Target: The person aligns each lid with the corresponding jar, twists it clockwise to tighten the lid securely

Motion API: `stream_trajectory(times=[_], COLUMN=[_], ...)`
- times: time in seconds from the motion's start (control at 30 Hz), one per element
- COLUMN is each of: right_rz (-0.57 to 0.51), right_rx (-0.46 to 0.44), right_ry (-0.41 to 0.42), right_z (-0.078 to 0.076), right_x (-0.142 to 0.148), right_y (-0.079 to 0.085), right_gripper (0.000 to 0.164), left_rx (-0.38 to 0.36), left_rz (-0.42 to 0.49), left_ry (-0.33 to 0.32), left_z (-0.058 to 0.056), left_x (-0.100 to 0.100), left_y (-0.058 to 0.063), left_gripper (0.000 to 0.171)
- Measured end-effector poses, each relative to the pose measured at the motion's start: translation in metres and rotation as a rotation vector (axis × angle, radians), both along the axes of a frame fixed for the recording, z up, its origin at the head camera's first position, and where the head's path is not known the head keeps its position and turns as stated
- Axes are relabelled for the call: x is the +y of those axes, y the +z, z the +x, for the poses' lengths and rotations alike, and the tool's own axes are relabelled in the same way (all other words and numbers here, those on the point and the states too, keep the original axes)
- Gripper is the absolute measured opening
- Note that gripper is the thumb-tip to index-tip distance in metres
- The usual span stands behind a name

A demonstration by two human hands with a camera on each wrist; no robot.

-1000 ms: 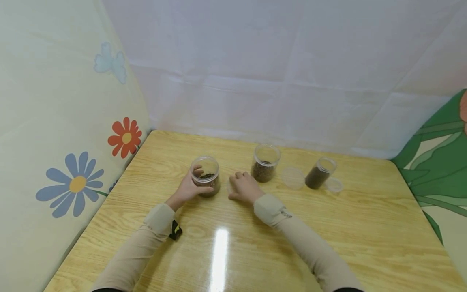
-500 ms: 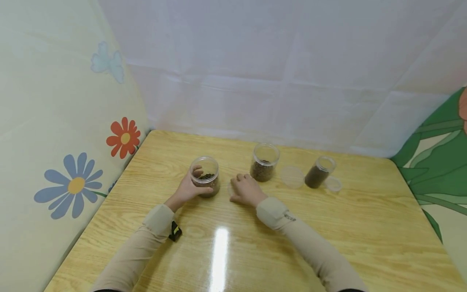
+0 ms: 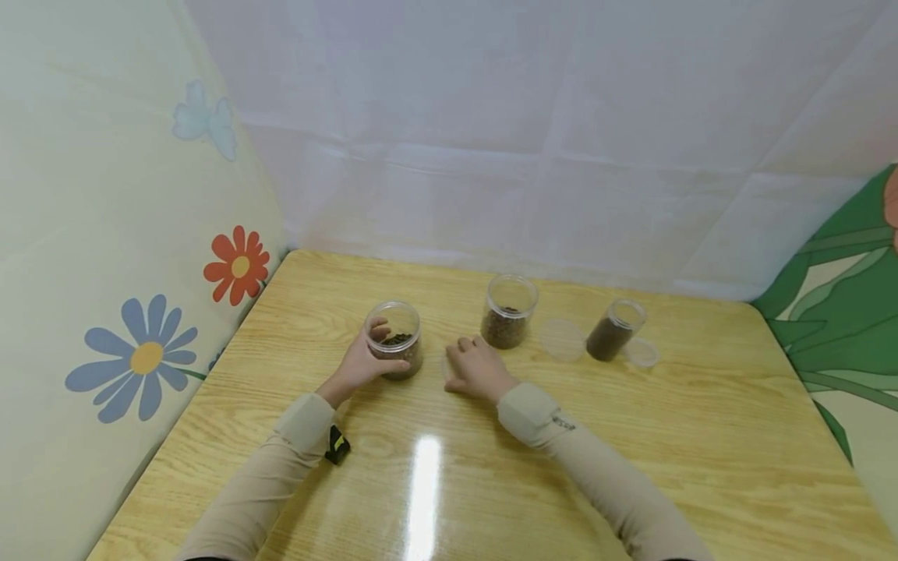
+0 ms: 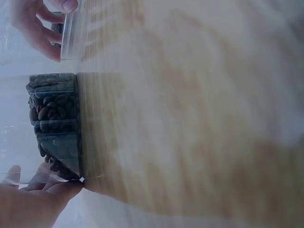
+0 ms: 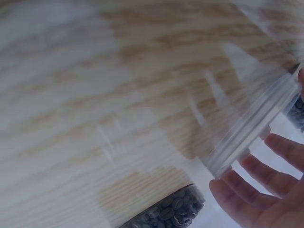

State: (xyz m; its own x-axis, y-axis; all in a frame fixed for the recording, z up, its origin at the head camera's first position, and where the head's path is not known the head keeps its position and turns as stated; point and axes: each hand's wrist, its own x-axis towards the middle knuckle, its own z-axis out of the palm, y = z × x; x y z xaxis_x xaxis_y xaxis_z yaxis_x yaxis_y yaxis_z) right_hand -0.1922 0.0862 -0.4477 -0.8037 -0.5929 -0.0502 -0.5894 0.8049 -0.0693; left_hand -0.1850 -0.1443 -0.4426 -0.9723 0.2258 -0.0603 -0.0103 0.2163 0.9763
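My left hand (image 3: 360, 365) grips a clear jar (image 3: 394, 335), its thumb and fingers around the side. The jar is lidless and upright on the table. Dark beans (image 4: 54, 111), like coffee beans, fill its lower part. To its right, my right hand (image 3: 480, 370) holds a clear round lid (image 5: 256, 126) from above, with fingertips and thumb at the rim. The lid (image 4: 71, 33) lies flat at the tabletop; my hand hides most of it in the head view. Behind that hand stands a second open jar (image 3: 507, 315) partly filled with dark beans.
A narrower open jar (image 3: 613, 333) with dark brown contents stands farther right. Flat on the wooden table (image 3: 701, 436) lie a larger clear lid (image 3: 562, 340) and a smaller one (image 3: 642, 353). A white cloth wall (image 3: 449, 171) rises behind the table, a flowered one at left.
My right hand shifts slightly to the right, the lid staying under its fingers. The left hand and its jar hold still.
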Motion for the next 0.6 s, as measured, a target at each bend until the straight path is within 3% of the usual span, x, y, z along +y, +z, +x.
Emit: stream_trajectory(times=[0.2,0.47,0.6], right_rz=[-0.012,-0.021,-0.015], right_rx=[0.007,0.001,-0.007], right_ry=[0.006,-0.002,-0.004], right_z=[0.0,0.002,0.002], right_x=[0.001,0.002,0.003], right_y=[0.0,0.0,-0.001], right_gripper=[0.066,0.066,0.067], left_rx=[0.028,0.048,0.021], left_rz=[-0.021,-0.053,-0.042], left_ry=[0.023,0.031,0.012], left_z=[-0.007,-0.005,-0.003], left_x=[-0.002,0.0,0.002], left_y=[-0.017,-0.017,-0.013], left_gripper=[0.091,0.09,0.09])
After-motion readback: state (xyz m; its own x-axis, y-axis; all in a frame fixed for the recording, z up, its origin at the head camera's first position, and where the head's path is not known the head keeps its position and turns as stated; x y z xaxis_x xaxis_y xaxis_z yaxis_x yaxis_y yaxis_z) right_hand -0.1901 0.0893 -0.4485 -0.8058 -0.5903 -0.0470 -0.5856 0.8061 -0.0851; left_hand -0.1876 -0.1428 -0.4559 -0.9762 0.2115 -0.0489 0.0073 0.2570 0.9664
